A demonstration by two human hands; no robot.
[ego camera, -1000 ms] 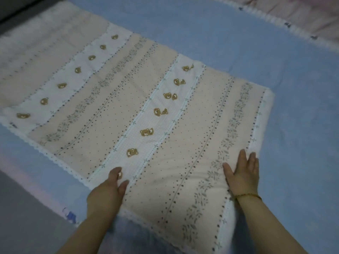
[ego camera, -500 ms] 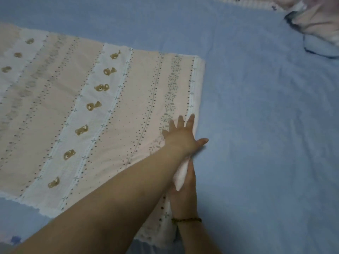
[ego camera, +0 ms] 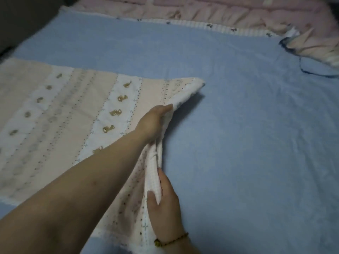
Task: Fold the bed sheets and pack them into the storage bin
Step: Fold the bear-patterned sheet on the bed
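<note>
A folded peach and white sheet (ego camera: 60, 129) with small bear prints lies across the left half of a blue bed cover (ego camera: 247, 134). Its right edge is raised off the bed. My left hand (ego camera: 154, 123) reaches across and grips that raised edge further up. My right hand (ego camera: 165, 208), with a bead bracelet at the wrist, pinches the same edge nearer to me, thumb on top of the white border. No storage bin is in view.
Crumpled pink bedding (ego camera: 211, 13) runs along the far side of the bed. A bunched peach and blue cloth (ego camera: 315, 48) lies at the far right. A dark floor strip (ego camera: 22, 21) shows at the far left.
Both hands lay flat on the sheet's near end a second ago. The left hand crossed to the right edge, and now both hands grip that edge and have lifted it.
</note>
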